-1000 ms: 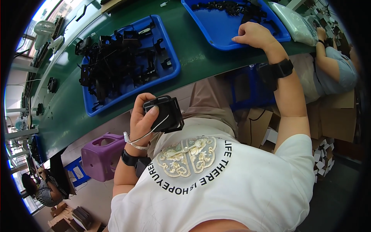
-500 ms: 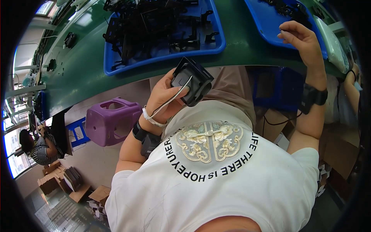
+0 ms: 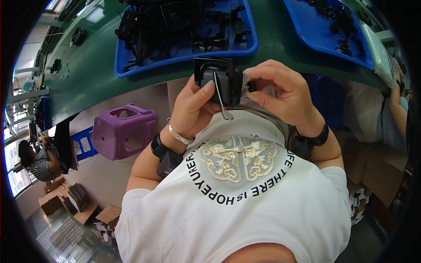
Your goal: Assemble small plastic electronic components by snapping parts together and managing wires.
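So the person in front of me is holding a boxy black housing point(image 3: 229, 83) just above their lap, right off the near edge of the green table point(image 3: 87, 92). It's looking smooth and hard, with a rounded block sitting inside flat, sharp-cornered plates, though I'm not able to tell if that's plastic or painted metal. The left hand point(image 3: 193, 105) is gripping it from the side, thumb pressing flat on the face while the other fingers are curling mostly out of sight. A thin pale wire-like strip point(image 3: 221, 98) is running down the front past that thumb. The right hand point(image 3: 283, 90) is pinching a stubby black knob point(image 3: 251, 86) between thumb and fingers, its little shiny metal shank pointing at the housing's side; it's sitting just beside it, and I can't tell if they're touching. Beyond the hands, a shallow blue plastic tray point(image 3: 206, 55) is holding a tangled heap of angular black brackets point(image 3: 171, 30), all bends and tabs. Off to the right, another blue tray point(image 3: 313, 37) is carrying smaller dark bits point(image 3: 344, 26), and a glossy clear plastic bag point(image 3: 376, 55) is lying beside it.
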A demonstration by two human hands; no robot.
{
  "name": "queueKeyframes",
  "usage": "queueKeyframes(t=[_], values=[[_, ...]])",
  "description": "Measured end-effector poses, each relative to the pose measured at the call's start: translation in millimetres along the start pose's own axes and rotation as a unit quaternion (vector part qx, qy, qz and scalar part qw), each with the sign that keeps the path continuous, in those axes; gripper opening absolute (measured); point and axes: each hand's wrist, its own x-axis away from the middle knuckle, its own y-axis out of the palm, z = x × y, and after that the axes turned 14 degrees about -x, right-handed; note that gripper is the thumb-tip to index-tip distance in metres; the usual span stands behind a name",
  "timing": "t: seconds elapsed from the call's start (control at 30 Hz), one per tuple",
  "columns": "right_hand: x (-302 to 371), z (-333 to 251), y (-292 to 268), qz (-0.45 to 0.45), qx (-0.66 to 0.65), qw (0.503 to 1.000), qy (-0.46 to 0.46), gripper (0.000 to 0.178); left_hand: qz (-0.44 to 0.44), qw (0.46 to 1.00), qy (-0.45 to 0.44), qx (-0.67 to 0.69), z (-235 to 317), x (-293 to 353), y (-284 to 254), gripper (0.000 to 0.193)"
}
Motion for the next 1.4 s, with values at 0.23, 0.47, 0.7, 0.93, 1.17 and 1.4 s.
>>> queueKeyframes(t=[0.23, 0.47, 0.7, 0.93, 1.17, 1.4], values=[[-2.8, 1.3, 1.1, 0.01, 0.087, 0.994, -0.065, 0.026, -0.022, 0.997, 0.018, -0.069, -1.5, 2.8, -4.1, 0.036], [-2.7, 5.8, 1.1, 0.015, 0.179, 0.977, -0.119, 0.026, -0.013, 0.998, 0.029, -0.051, -3.1, 3.1, 0.5, 0.038], [-3.3, 6.8, 4.7, 0.023, 0.163, 0.979, -0.123, 0.024, -0.027, 0.999, 0.024, -0.022, -0.6, 3.6, 7.0, 0.04], [-5.8, 19.6, 11.7, 0.038, 0.188, 0.971, -0.144, 0.017, 0.016, 0.995, 0.004, -0.094, -1.4, -4.9, 5.8, 0.044], [-4.5, 29.9, 6.1, 0.02, 0.246, 0.966, -0.08, 0.014, 0.049, 0.992, 0.007, -0.117, -4.7, -6.7, 9.3, 0.046], [-4.2, 17.3, 7.7, 0.065, 0.047, 0.997, -0.01, 0.022, 0.06, 0.997, 0.001, -0.053, 0.7, -4.4, 10.7, 0.041]])
